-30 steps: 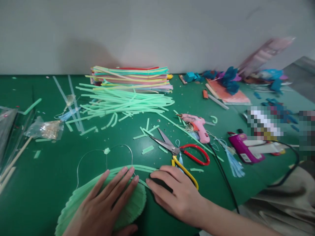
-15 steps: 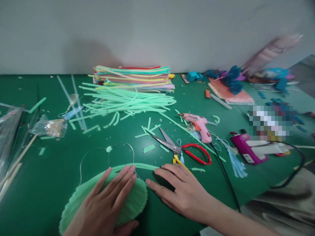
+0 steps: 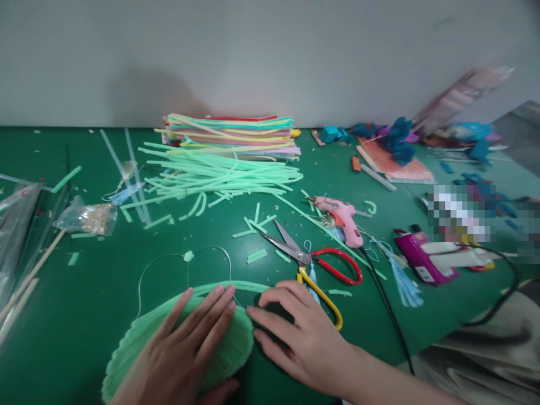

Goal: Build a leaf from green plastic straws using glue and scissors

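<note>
My left hand (image 3: 181, 351) lies flat, fingers stretched out, on a light green fan-shaped piece made of glued foam strips (image 3: 228, 351) at the near edge of the green table (image 3: 76, 315). My right hand (image 3: 295, 332) rests just right of it, fingers spread, fingertips touching the piece's right rim and the curved green strip (image 3: 242, 286) along its top. A thin wire frame (image 3: 185, 261) loops up from the piece. Scissors with one red and one yellow handle (image 3: 312, 261) lie open just beyond my right hand.
A pile of light green foam strips (image 3: 215, 177) and a stack of coloured ones (image 3: 232, 134) sit at the back. A pink glue gun (image 3: 341, 216), a purple glue gun (image 3: 426, 256) with black cord (image 3: 386, 309), a tassel (image 3: 403, 278) and blue scraps lie right. Plastic bags and sticks lie left.
My right hand has shifted slightly left, its fingertips now closer against the green piece's rim. My left hand stays flat on the piece.
</note>
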`<control>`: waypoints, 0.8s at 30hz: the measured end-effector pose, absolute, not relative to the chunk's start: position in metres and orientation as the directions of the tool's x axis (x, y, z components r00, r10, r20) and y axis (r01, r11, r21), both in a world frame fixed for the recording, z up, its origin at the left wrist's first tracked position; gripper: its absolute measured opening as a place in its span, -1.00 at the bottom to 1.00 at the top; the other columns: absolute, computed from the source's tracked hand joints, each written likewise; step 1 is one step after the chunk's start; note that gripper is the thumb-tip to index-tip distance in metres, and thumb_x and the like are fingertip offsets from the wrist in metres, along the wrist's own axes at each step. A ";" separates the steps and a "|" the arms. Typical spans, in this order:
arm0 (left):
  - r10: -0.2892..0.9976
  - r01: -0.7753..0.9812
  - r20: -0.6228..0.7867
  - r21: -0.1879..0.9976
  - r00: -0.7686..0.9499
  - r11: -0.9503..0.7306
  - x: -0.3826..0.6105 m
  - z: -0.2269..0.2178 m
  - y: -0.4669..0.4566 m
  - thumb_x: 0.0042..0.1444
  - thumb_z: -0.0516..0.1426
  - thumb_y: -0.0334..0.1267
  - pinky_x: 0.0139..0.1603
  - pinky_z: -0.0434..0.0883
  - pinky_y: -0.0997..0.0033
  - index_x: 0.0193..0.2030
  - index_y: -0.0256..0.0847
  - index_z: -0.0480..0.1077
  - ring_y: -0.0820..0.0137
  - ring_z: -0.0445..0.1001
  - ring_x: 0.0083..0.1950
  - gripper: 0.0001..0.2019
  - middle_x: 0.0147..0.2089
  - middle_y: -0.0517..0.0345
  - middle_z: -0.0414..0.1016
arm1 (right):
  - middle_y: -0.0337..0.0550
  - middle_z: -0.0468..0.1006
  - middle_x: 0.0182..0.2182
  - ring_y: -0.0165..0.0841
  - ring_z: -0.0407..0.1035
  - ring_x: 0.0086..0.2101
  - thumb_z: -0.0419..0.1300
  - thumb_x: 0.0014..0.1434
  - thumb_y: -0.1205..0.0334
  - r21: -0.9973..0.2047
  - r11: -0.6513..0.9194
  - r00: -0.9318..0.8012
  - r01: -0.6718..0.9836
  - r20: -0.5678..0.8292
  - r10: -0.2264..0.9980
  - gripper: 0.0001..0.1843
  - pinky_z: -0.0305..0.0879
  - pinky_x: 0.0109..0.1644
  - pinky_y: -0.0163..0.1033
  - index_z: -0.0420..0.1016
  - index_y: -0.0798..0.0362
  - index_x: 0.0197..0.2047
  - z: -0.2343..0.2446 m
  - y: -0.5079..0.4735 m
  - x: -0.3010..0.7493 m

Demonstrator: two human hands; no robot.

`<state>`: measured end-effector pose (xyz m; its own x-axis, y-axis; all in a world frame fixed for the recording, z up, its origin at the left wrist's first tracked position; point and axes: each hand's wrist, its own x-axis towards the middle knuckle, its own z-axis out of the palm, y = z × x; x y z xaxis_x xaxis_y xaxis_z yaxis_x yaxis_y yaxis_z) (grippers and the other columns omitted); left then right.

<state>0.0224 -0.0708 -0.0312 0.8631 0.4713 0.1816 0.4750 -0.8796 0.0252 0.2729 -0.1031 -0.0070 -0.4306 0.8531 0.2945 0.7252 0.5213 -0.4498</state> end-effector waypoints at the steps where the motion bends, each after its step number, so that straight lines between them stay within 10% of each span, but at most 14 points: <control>1: 0.470 0.474 0.189 0.026 0.862 -0.880 0.023 -0.031 -0.070 0.17 0.08 0.09 0.48 -0.24 0.06 0.38 -0.31 0.18 0.18 0.06 0.47 -0.28 0.45 -0.04 0.17 | -0.04 0.50 -0.17 -0.23 0.30 -0.14 0.17 0.26 0.31 -0.471 0.503 -0.423 0.725 0.272 0.864 -0.74 0.37 -0.04 -0.10 0.53 0.08 0.01 -0.008 -0.103 0.271; 24: 0.517 0.542 0.300 0.002 0.802 -0.841 0.035 -0.038 -0.089 0.13 0.12 -0.22 0.46 -0.10 0.16 0.30 -0.39 0.27 0.20 0.16 0.43 -0.41 0.38 -0.05 0.31 | -0.07 0.52 -0.21 -0.27 0.34 -0.18 0.15 0.27 0.42 -0.525 0.490 -0.380 0.696 0.310 0.872 -0.68 0.40 -0.07 -0.11 0.48 0.05 0.07 -0.005 -0.102 0.285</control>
<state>0.0346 -0.0890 -0.0384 0.8017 0.5172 0.2996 0.5416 -0.8407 0.0020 0.2846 -0.1022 -0.0053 -0.3798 0.8716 0.3101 0.6956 0.4900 -0.5254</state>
